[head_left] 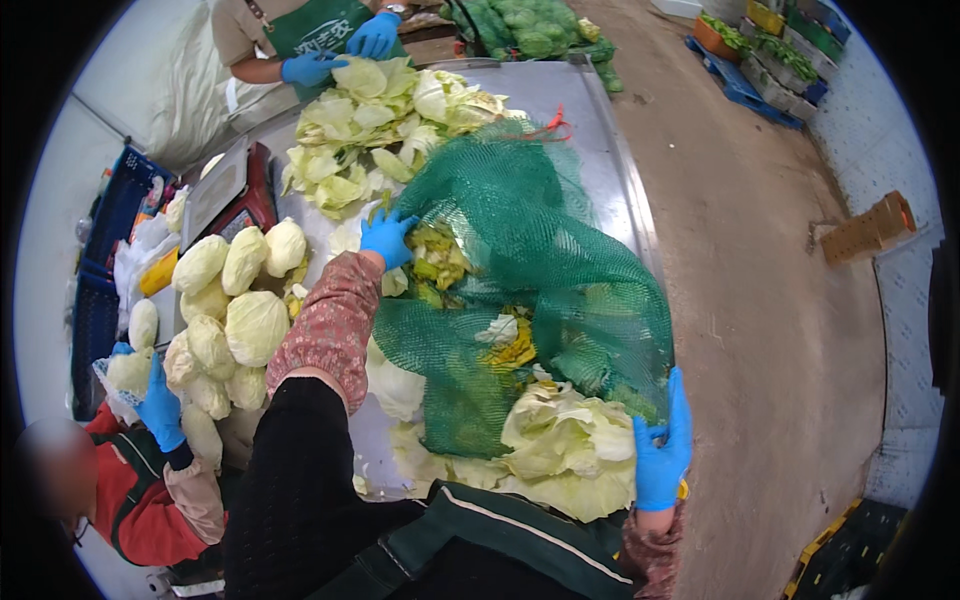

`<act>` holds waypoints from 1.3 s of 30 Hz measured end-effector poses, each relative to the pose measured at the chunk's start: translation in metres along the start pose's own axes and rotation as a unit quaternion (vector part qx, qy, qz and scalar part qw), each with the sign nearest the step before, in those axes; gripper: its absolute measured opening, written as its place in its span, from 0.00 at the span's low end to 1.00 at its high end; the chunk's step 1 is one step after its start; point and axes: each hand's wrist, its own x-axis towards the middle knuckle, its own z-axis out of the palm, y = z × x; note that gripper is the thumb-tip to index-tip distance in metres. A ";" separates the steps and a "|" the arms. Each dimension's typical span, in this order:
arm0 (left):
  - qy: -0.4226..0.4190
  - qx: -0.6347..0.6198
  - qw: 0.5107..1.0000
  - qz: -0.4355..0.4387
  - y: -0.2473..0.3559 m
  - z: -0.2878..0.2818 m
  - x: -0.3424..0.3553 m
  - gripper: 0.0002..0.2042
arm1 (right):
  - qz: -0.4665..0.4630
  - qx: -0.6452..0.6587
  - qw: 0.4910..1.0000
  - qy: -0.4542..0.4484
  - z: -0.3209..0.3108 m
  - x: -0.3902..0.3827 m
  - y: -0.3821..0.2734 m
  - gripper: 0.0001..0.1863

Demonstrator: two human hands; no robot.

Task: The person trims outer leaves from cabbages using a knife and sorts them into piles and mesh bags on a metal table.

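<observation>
A large green mesh bag (480, 180) lies spread and crumpled over the metal table, with yellowed leaf scraps (436, 262) showing at its opening. My left hand (388, 240), in a blue glove, is closed on the bag's left edge beside those scraps. At the table's right edge my right hand (662, 455), also gloved in blue, has its fingers stretched upward. Its palm side rests against the bag's corner and a heap of pale cabbage leaves (570, 440). More wilted leaves (510, 345) are partly covered by the mesh.
Trimmed cabbages (255, 328) are piled left, near a scale (225, 195). A co-worker at lower left holds a cabbage (130, 372); another stands at the far end behind loose leaves (365, 115). Full mesh sacks (525, 28) lie beyond the table (610, 160). A cardboard box (868, 230) is at right.
</observation>
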 end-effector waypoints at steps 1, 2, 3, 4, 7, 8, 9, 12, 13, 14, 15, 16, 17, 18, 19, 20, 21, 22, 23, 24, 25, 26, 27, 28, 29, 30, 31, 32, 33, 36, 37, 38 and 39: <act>-0.009 0.030 1.000 0.001 -0.019 0.001 0.002 0.35 | -0.031 -0.032 0.999 -0.015 0.003 0.013 0.003 0.41; 0.030 0.051 0.998 0.005 -0.038 0.005 0.003 0.31 | -0.062 -0.066 0.995 -0.029 0.006 0.028 0.007 0.42; 0.046 0.061 0.997 -0.001 -0.046 0.002 -0.002 0.30 | -0.096 -0.103 0.989 -0.038 0.009 0.043 0.011 0.43; 0.062 0.071 0.995 -0.007 -0.055 -0.002 -0.009 0.30 | -0.093 -0.098 0.989 -0.054 0.018 0.058 0.016 0.47; 0.063 0.018 0.997 -0.037 -0.077 -0.004 -0.035 0.32 | -0.101 -0.131 0.984 -0.073 0.050 0.099 0.016 0.50; 0.032 -0.015 0.998 -0.058 -0.081 -0.002 -0.042 0.32 | -0.101 -0.140 0.981 -0.090 0.061 0.110 0.020 0.51; -0.002 -0.047 0.996 -0.081 -0.088 0.001 -0.049 0.33 | -0.100 -0.150 0.978 -0.110 0.073 0.119 0.027 0.52; 0.083 -0.161 0.979 -0.097 -0.117 0.059 -0.069 0.34 | -0.048 -0.202 0.960 -0.187 0.100 0.127 0.065 0.53; 0.103 -0.170 0.975 -0.102 -0.117 0.068 -0.084 0.34 | -0.022 -0.226 0.951 -0.211 0.104 0.127 0.069 0.52; 0.126 -0.159 0.975 -0.087 -0.114 0.077 -0.099 0.33 | 0.003 -0.234 0.948 -0.214 0.104 0.125 0.073 0.43; 0.117 -0.175 0.974 -0.088 -0.097 0.076 -0.117 0.32 | -0.005 -0.250 0.945 -0.209 0.100 0.122 0.090 0.38; 0.101 -0.205 0.971 -0.075 -0.075 0.066 -0.138 0.29 | -0.014 -0.265 0.943 -0.202 0.092 0.121 0.116 0.34; 0.100 -0.206 0.971 -0.070 -0.060 0.071 -0.165 0.30 | -0.028 -0.277 0.939 -0.199 0.086 0.121 0.133 0.30; 0.091 -0.240 0.963 -0.084 -0.041 0.082 -0.196 0.29 | -0.026 -0.279 0.938 -0.202 0.077 0.120 0.133 0.24; -0.011 -0.335 0.936 -0.105 -0.012 0.078 -0.223 0.27 | -0.023 -0.282 0.938 -0.198 0.065 0.119 0.129 0.19; -0.133 -0.408 0.901 -0.061 -0.013 0.129 -0.252 0.23 | -0.038 -0.277 0.939 -0.203 0.055 0.121 0.134 0.17; -0.059 -0.441 0.894 0.049 0.021 0.141 -0.277 0.21 | -0.027 -0.248 0.949 -0.194 0.042 0.121 0.121 0.15; 0.013 -0.459 0.874 0.162 0.054 0.149 -0.302 0.19 | -0.023 -0.244 0.955 -0.165 0.029 0.121 0.120 0.14; -0.032 -0.447 0.876 0.178 0.070 0.114 -0.310 0.18 | -0.018 -0.245 0.960 -0.132 0.012 0.120 0.118 0.12; -0.075 -0.431 0.880 0.185 0.085 0.077 -0.325 0.18 | -0.013 -0.218 0.971 -0.102 0.001 0.120 0.106 0.12; -0.154 -0.361 0.905 0.165 0.076 0.050 -0.322 0.18 | -0.009 -0.188 0.979 -0.074 -0.007 0.122 0.089 0.11; -0.232 -0.289 0.916 0.151 0.070 0.021 -0.314 0.17 | -0.003 -0.162 0.986 -0.041 -0.016 0.122 0.076 0.10; -0.180 -0.174 0.958 0.137 0.068 -0.022 -0.300 0.14 | -0.016 -0.135 0.991 -0.013 -0.026 0.121 0.070 0.10; -0.101 -0.135 0.981 0.099 0.067 -0.053 -0.286 0.12 | -0.029 -0.105 0.994 0.011 -0.033 0.122 0.065 0.10; 0.030 -0.186 0.980 0.068 0.055 -0.066 -0.278 0.13 | -0.052 -0.080 0.995 0.025 -0.033 0.126 0.049 0.10; 0.094 -0.215 0.970 0.070 0.054 -0.105 -0.264 0.13 | -0.023 -0.058 0.998 0.018 -0.037 0.124 0.023 0.12; 0.162 -0.281 0.940 0.107 0.061 -0.129 -0.242 0.14 | -0.022 -0.067 0.998 0.008 -0.045 0.130 0.020 0.14; 0.271 -0.237 0.915 0.180 0.063 -0.135 -0.216 0.19 | -0.020 -0.071 0.997 -0.009 -0.048 0.139 0.018 0.16; 0.242 -0.258 0.904 0.240 0.070 -0.146 -0.191 0.28 | -0.071 -0.046 0.996 -0.031 -0.046 0.152 0.023 0.20; 0.151 -0.079 0.952 0.256 0.051 -0.080 -0.117 0.41 | -0.169 -0.187 0.965 -0.071 -0.027 0.173 0.007 0.33; 0.107 -0.046 0.959 0.258 0.030 -0.045 -0.093 0.41 | -0.192 -0.280 0.935 -0.097 -0.031 0.178 0.018 0.35; 0.033 -0.025 0.969 0.242 0.008 -0.013 -0.083 0.39 | -0.212 -0.368 0.897 -0.126 -0.031 0.186 0.042 0.37; -0.040 -0.002 0.974 0.224 -0.013 0.010 -0.082 0.37 | -0.229 -0.451 0.849 -0.154 -0.030 0.191 0.067 0.40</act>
